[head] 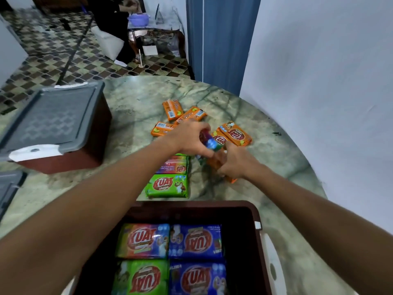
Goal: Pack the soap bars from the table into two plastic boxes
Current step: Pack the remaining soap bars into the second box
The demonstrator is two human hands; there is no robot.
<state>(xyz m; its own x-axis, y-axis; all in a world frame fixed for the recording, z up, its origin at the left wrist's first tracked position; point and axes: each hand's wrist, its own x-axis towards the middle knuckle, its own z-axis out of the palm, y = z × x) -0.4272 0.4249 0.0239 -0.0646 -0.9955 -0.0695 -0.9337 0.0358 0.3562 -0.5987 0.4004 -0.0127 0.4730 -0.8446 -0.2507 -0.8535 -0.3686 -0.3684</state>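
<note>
Two hands at work over mid-counter (131,99), both reaching past the open box (253,211) at the near edge.

- Left hand (189,138): fingers curled round a blue/purple-wrapped bar (209,142), lifted off the counter. Blurred, so grip depth unclear.
- Right hand (235,161): fingers closed on an orange bar (214,161), low, at or just off the surface; its far end pokes out beneath the wrist.
- Loose soap bars: orange ones scattered toward the far right edge (235,134), some overlapping; a green bar (168,186) and a multicolour one (172,166) lie side by side just beyond the open box.
- Open box holds four bars visible in a two-by-two layer (144,240); dark gap left along its right wall.
- Second box (63,162) sits at the left edge, grey lid (53,118) on.

Risks, as judged:
- Glossy wrappers plus a hurried one-handed hold: either bar may slip on the carry back.
- Both hands crowd the same spot; knuckles could knock neighbouring orange bars toward the far right edge.
- Forearms cross low over the green bar, and a sweep back may drag it.
- Closed lid on the left box blocks any drop there until a hand is freed.
</note>
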